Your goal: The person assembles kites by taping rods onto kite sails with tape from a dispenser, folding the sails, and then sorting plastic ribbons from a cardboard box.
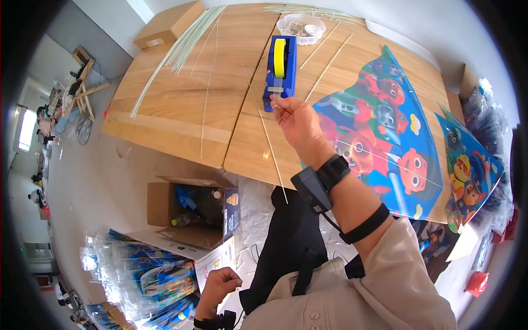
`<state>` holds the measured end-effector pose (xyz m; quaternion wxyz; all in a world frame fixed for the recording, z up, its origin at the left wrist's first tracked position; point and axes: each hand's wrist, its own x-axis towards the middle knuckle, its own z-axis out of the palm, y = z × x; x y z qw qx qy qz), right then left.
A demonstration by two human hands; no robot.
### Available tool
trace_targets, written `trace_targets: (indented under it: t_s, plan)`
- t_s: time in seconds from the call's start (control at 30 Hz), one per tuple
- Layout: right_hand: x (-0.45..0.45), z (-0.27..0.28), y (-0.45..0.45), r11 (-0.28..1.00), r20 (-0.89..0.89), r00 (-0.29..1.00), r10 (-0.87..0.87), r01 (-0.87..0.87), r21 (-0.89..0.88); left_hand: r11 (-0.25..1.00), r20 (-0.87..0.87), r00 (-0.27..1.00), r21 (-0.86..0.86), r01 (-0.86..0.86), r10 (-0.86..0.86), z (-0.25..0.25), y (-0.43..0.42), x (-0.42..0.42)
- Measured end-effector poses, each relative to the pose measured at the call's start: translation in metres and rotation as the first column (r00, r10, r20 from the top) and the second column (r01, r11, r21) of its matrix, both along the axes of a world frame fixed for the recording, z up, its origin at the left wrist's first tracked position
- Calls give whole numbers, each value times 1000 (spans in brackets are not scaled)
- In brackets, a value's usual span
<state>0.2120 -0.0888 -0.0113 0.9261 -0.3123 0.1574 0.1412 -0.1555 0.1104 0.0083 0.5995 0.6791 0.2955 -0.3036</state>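
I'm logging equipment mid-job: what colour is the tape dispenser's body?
Blue; the tape dispenser's body shows best in the head view.

The right arm reaches forward from the shoulder, its forearm angled toward the upper left of the view and its wrist bent slightly, while the right hand has thumb and forefinger drawn together at the tips and the other fingers curled. The left hand hangs low near the body, fingers loosely curled inward.
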Motion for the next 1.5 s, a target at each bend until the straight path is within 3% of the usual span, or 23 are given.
trace_targets:
  t_s: [0.13, 0.2, 0.23, 0.3, 0.4, 0.63, 0.9, 0.97, 1.03, 1.1, 1.3, 1.43, 1.5]
  plan:
    - [-9, -5, -6, 998, 34, 998, 52, -52, -19, 991, -27, 993, -61, -118, 116, -24, 14, -8]
    - [-13, 3, -10, 964, -153, 977, 147, -177, -201, 987, -36, 990, -89, -136, 134, -30, 14, -8]
    - [-13, 9, -11, 964, -151, 978, 145, -175, -202, 981, -49, 987, -117, -157, 152, -31, 14, -8]
    - [-14, 20, -11, 879, -111, 988, 104, -143, -455, 979, -53, 987, -128, -155, 150, -32, 11, -4]
    - [-10, 20, -3, 813, -70, 997, 15, -53, -580, 982, -58, 989, -124, -144, 138, -35, 8, -3]
    - [-10, 27, 10, 913, 3, 990, -141, 132, -386, 984, -65, 990, -120, -134, 127, -40, 11, -6]
    - [-8, 24, 15, 955, -320, 947, -39, -60, -292, 997, -36, 997, -5, -73, 72, -48, 23, -3]
    - [-16, 25, 4, 953, -218, 974, -57, -12, -304, 976, 35, 975, -27, -217, 218, -47, 28, -7]
    - [-24, 31, -22, 918, 76, 991, -110, 131, -375, 981, 66, 979, 7, -194, 194, -43, 34, -3]
    - [-35, 35, -64, 908, 106, 981, -162, 190, -372, 983, 137, 974, -2, -182, 181, -34, 33, 11]
    - [-98, 29, -240, 877, 177, 909, -378, 412, -247, 990, 311, 943, 112, 84, -115, 1, -6, 86]
    - [-168, 27, -328, 835, 148, 866, -479, 501, -229, 900, 472, 770, 286, 327, -430, 21, -46, 144]
    - [-203, 22, -360, 806, 149, 840, -521, 542, -238, 861, 468, 724, 321, 394, -506, 28, -67, 171]
